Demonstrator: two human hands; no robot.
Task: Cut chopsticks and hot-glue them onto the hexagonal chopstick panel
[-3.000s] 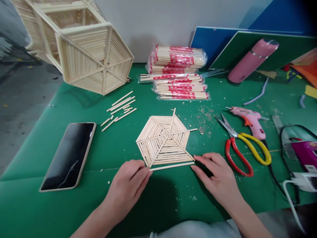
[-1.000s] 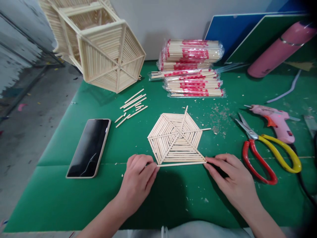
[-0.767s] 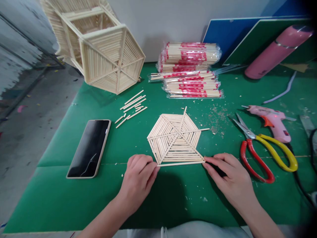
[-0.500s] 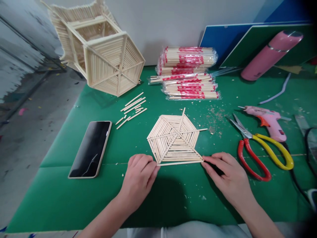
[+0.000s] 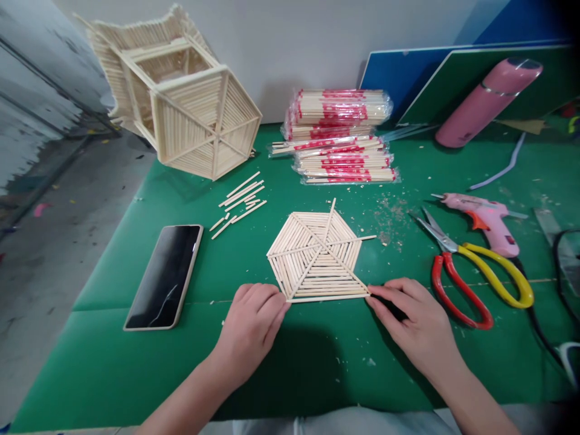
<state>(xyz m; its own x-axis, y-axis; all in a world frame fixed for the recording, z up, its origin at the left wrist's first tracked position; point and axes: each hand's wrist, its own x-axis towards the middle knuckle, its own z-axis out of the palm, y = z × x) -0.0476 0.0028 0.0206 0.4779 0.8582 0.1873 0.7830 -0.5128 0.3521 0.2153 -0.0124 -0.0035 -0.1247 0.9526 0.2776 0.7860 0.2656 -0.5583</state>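
Observation:
A web-like hexagonal panel of wooden sticks (image 5: 319, 251) lies flat on the green table, with two spoke ends jutting past its far and right edges. Along its near edge runs a single wooden stick (image 5: 330, 298). My left hand (image 5: 254, 323) pinches the left end of that stick at the panel's near-left corner. At the near-right corner, the thumb and forefinger of my right hand (image 5: 410, 314) close on its other end. The remaining fingers of my left hand are curled.
A lantern-like stick structure (image 5: 208, 124) stands at the back left. Loose cut sticks (image 5: 242, 196) and a phone (image 5: 165, 277) lie left. Packaged chopsticks (image 5: 342, 136) are behind. Scissors (image 5: 453, 244), a pink glue gun (image 5: 487, 216) and a pink flask (image 5: 489, 103) are right.
Both hands hold the same grip on the stick at the panel's near edge. The whole view has shifted slightly; nothing else has visibly moved.

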